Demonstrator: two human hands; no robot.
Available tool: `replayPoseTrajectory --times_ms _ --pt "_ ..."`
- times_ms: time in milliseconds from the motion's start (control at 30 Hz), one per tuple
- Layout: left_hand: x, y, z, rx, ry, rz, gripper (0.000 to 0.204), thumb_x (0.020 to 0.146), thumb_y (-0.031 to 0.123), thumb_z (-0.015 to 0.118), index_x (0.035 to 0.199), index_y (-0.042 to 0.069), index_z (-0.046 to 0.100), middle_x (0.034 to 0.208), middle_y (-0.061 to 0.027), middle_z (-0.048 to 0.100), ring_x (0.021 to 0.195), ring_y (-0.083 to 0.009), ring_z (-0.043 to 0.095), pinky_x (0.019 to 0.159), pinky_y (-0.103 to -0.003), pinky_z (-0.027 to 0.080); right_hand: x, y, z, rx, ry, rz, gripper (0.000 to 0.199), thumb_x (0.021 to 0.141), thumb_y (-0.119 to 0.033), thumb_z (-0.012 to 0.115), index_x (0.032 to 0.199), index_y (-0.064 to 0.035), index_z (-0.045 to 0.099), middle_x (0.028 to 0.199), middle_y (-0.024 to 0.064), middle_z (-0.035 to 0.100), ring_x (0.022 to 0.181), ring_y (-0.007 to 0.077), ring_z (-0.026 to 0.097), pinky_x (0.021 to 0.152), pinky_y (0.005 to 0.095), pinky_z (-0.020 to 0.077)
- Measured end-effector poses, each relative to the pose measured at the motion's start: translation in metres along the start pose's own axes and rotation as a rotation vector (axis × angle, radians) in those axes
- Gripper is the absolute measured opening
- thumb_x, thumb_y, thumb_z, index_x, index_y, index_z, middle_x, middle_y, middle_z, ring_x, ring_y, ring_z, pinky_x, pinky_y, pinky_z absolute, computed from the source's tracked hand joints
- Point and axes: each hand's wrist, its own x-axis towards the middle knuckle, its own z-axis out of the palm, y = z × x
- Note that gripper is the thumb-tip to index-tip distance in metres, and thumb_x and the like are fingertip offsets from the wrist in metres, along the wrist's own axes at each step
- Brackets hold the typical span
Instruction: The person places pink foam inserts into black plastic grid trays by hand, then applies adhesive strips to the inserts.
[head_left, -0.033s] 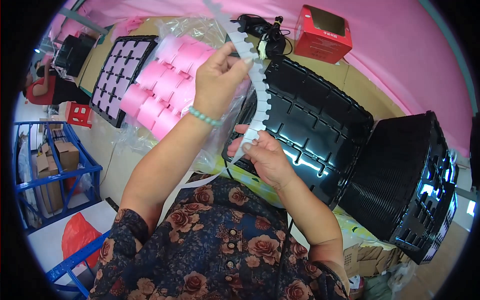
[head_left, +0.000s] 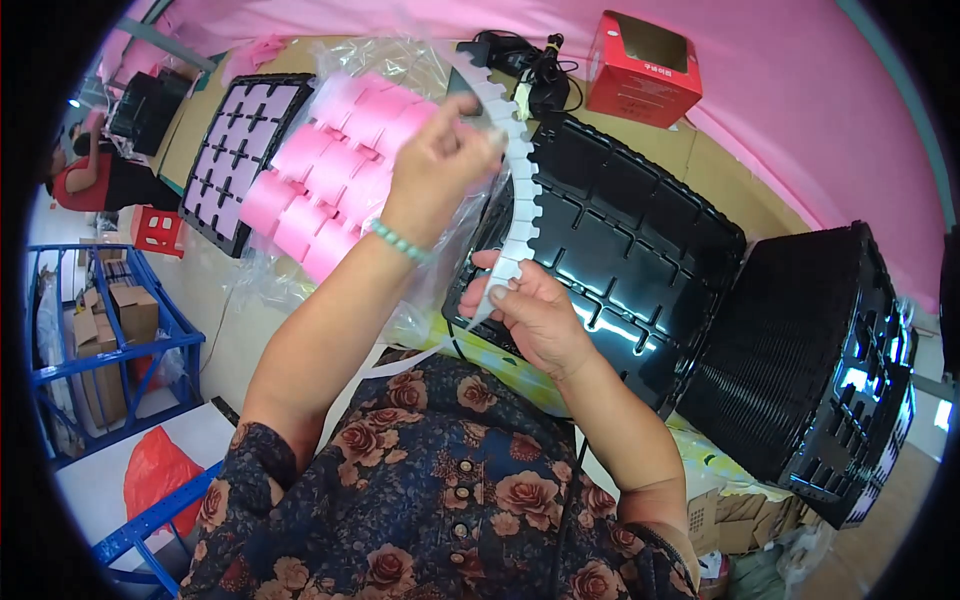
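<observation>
A long white notched strip curves upward in front of me, with tooth-like tabs along one edge. Its lower part is pinched between the thumb and fingers of my right hand. My left hand, with a green bead bracelet on its wrist, is beside the upper stretch of the strip. Its thumb and index finger are apart, somewhat blurred, and I see nothing held between them. A thin white tail hangs below, over my lap. Behind the strip lies a glossy black molded tray with cross-shaped ridges.
Pink curled strips lie on clear plastic, left of centre. Beyond them is a black tray with lilac squares. Stacked black trays stand at right. A red box and black cables are at the back. A blue rack stands left.
My left fingers have opened off the strip, and the hand is now blurred. The strip's upper end has dropped and bends over more. My right hand keeps its pinch.
</observation>
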Motion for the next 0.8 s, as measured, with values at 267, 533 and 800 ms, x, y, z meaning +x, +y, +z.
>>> replayPoseTrajectory --times_ms 267,533,800 --pt "-0.061 -0.033 -0.022 -0.009 -0.386 -0.617 0.029 0.096 0.015 0.065 0.12 -0.003 0.066 0.104 -0.0096 0.071 0.084 -0.0153 0.067 0.077 -0.028 0.055 -0.016 -0.019 -0.013 -0.045 0.023 0.116 0.033 0.099 -0.017 0.058 0.128 0.0003 0.052 0.115 0.0146 0.066 0.104 0.0259 0.067 0.093 0.0392 0.0542" --pt "-0.064 -0.032 -0.012 -0.18 0.099 -0.459 0.018 0.094 0.009 0.067 0.108 -0.002 0.069 0.092 -0.0068 0.069 0.077 -0.0136 0.066 0.071 -0.028 0.057 -0.008 -0.003 -0.014 -0.101 0.275 -0.009 0.017 0.097 -0.005 0.06 0.113 -0.0011 0.059 0.098 0.0085 0.068 0.085 0.0169 0.068 0.08 0.0317 0.0563" --pt "-0.044 -0.046 -0.021 -0.216 0.196 -0.417 0.012 0.092 0.003 0.067 0.103 -0.002 0.067 0.091 -0.0072 0.069 0.073 -0.0133 0.065 0.066 -0.027 0.055 0.016 0.003 -0.002 -0.328 0.448 -0.111 0.014 0.095 -0.007 0.064 0.106 0.0021 0.063 0.093 0.0066 0.069 0.079 0.0115 0.065 0.073 0.0276 0.0534"
